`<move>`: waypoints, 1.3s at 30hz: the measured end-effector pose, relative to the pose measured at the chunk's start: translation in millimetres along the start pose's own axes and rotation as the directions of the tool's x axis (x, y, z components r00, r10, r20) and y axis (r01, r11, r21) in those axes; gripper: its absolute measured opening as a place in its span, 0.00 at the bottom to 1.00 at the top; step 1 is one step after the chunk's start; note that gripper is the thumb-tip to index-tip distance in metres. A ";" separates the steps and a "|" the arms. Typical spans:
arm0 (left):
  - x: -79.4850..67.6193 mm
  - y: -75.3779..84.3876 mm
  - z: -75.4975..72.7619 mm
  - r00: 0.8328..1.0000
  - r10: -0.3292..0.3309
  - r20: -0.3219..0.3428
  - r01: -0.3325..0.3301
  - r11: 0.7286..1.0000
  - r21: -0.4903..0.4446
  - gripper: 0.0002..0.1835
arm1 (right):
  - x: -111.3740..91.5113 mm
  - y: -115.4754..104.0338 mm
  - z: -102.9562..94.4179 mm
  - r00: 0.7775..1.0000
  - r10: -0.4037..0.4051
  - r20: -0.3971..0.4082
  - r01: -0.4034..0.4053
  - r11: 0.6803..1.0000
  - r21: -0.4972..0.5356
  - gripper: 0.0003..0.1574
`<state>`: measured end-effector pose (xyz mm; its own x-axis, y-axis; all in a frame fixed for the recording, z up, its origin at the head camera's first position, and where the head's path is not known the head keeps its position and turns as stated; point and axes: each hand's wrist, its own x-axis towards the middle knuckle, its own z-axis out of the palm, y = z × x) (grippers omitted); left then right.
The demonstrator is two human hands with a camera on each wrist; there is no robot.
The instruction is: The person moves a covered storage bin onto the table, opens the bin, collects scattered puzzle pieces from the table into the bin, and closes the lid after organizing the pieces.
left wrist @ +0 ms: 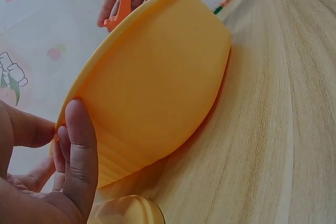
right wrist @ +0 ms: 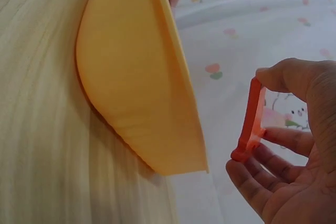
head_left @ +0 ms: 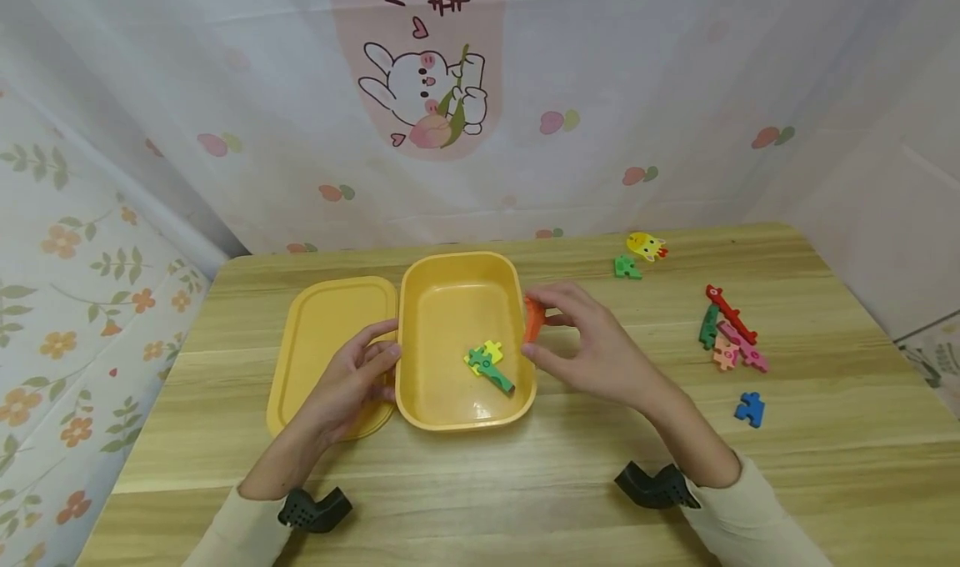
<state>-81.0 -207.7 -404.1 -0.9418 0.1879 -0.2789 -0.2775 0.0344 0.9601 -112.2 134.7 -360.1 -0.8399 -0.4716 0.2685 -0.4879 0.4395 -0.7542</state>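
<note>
A yellow plastic box (head_left: 442, 313) stands open on the table, holding a green puzzle piece (head_left: 492, 373) that overlaps a yellow puzzle piece (head_left: 491, 350). My left hand (head_left: 356, 375) grips the box's left rim, with thumb and fingers at its edge in the left wrist view. Between the thumb and fingertips of my right hand (head_left: 588, 342), an orange puzzle piece (right wrist: 253, 119) is pinched just beside the box's right rim. The right wrist view shows it raised off the table, apart from the box wall.
The yellow lid (head_left: 318, 333) lies left of the box. At the back right are a giraffe-head piece (head_left: 646, 245) and a green piece (head_left: 626, 267). Farther right lie a red piece (head_left: 731, 313), a pink piece (head_left: 746, 350) and others, with a blue piece (head_left: 750, 409) nearer.
</note>
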 end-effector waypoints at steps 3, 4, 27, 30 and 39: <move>-0.1 0.6 0.8 1.000 -0.005 -0.010 0.005 1.000 -0.009 0.31 | -0.1 -2.1 2.5 1.000 -0.015 0.007 0.015 1.000 -0.013 0.41; -0.2 0.8 1.0 1.000 -0.009 -0.013 0.009 1.000 -0.011 0.31 | -0.2 -2.9 3.4 1.000 -0.016 0.007 0.016 1.000 -0.011 0.41; -3.7 1.1 4.8 1.000 0.017 -0.004 -0.017 1.000 -0.014 0.35 | -5.4 -7.1 23.8 0.992 -0.116 0.050 0.118 0.992 -0.037 0.41; -3.9 1.6 5.2 1.000 0.013 0.003 -0.013 1.000 -0.017 0.36 | -5.1 -6.6 25.4 0.991 -0.114 0.068 0.116 0.993 -0.025 0.41; -4.6 3.5 6.5 1.000 -0.002 -0.009 0.002 1.000 -0.021 0.36 | -3.7 -3.7 19.1 0.999 -0.051 -0.014 0.050 0.998 -0.047 0.34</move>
<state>-76.4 -202.1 -399.3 -0.9429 0.1786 -0.2810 -0.2831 0.0141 0.9590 -102.7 120.2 -369.8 -0.8173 -0.4823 0.3152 -0.5402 0.4511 -0.7104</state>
